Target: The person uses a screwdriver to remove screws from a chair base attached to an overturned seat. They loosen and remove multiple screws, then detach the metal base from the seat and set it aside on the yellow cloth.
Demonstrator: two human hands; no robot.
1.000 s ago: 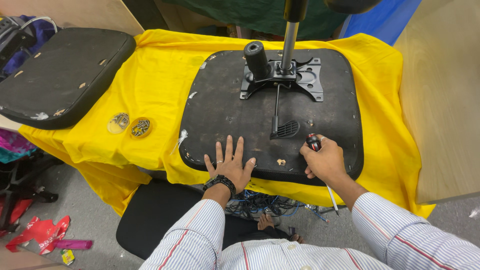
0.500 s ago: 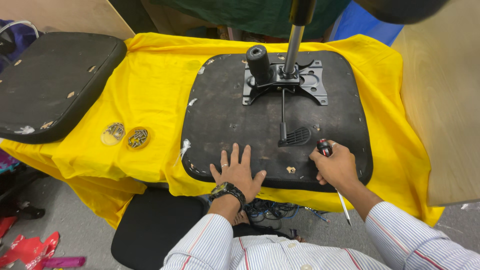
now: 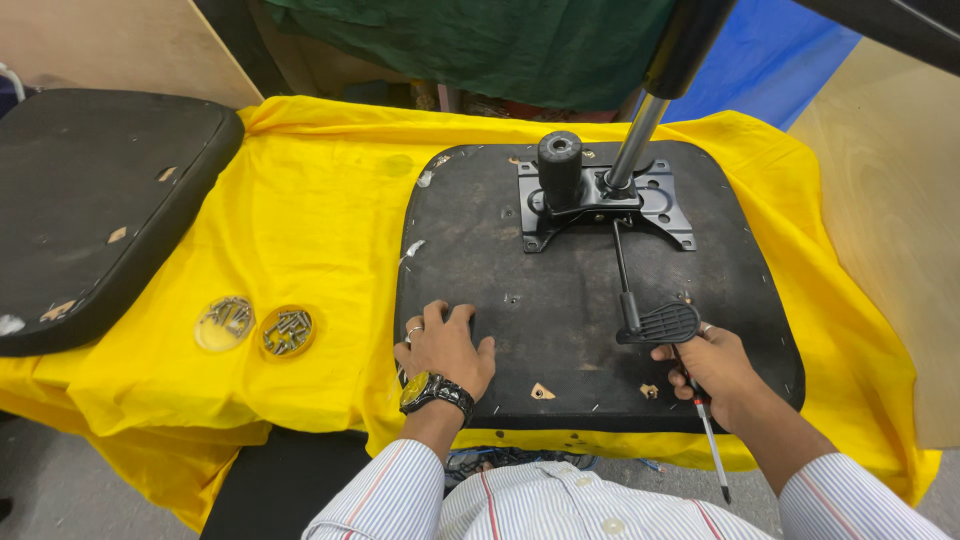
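An upturned black chair seat [image 3: 560, 300] lies on a yellow cloth [image 3: 310, 240]. A black metal bracket [image 3: 600, 200] with a knob and a grey gas-lift pole [image 3: 640, 130] is fixed to its far half, and a thin lever ends in a black paddle [image 3: 660, 322]. My left hand [image 3: 440, 350], wearing a wristwatch, rests with curled fingers on the seat's near left part. My right hand [image 3: 715, 370] sits just below the paddle and grips a screwdriver [image 3: 712, 440] whose shaft points back toward me.
A second black seat pad [image 3: 90, 200] lies at the left on the cloth. Two round clear lids [image 3: 258, 328] holding several screws sit between the pads. Wooden panels stand at the right and back left, with green and blue cloth behind.
The view has shifted, so the seat now appears further right and lower. My left hand's flat fingers have curled. My right hand has moved up beside the lever paddle.
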